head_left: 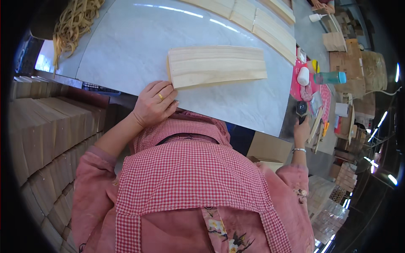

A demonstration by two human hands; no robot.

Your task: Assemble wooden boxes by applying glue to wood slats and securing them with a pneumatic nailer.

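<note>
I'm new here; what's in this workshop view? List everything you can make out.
Smooth marbled tabletop: one, pale blue-grey, upper centre
Rectangular wooden piece: one, cream, on tabletop
Flat wooden boards: several, cream, tabletop's far right
Flat looped bands: one bundle, tan, upper left
Stacked wooden blocks: many, brown, left
Rounded container: one, white, right
Translucent bottle: one, green, blue-capped, beside container
Cardboard cartons: several, brown, far right
Handheld tool: one, black, right; kind unclear
Checked cloth apron: one, red-white, lower centre
Left hand: one, gold ring, by wooden piece's near-left corner
Right hand: one, silver bracelet, around tool

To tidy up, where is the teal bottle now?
At the head view's right, the teal bottle sits beside the white container, beyond the right hand.
</note>
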